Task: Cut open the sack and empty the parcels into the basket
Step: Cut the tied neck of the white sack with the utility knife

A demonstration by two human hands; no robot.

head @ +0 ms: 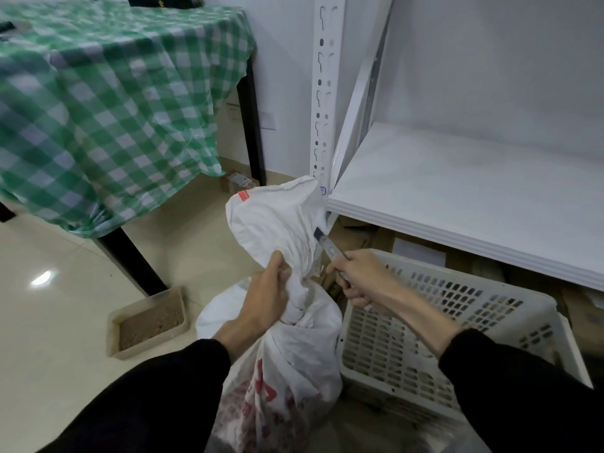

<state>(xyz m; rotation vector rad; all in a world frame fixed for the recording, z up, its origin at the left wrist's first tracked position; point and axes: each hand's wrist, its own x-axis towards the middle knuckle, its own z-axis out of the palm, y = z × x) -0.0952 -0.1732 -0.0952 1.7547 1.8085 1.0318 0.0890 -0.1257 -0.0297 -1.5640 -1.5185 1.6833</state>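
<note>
A white woven sack (287, 364) with red print stands on the floor in front of me, tied at the neck, its loose top flaring upward. My left hand (266, 294) grips the bunched neck from the left. My right hand (358, 277) holds a utility knife (328, 245), whose blade points up and left against the right side of the gathered neck. A white perforated plastic basket (457, 325) sits on the floor just right of the sack. No parcels are visible; the sack hides its contents.
A white metal shelf (457, 197) juts out above the basket, its slotted upright (323, 93) behind the sack. Cardboard boxes (369, 237) lie under it. A table with a green checked cloth (108, 103) stands at left, with a shallow tray of brown granules (148, 322) on the tiled floor.
</note>
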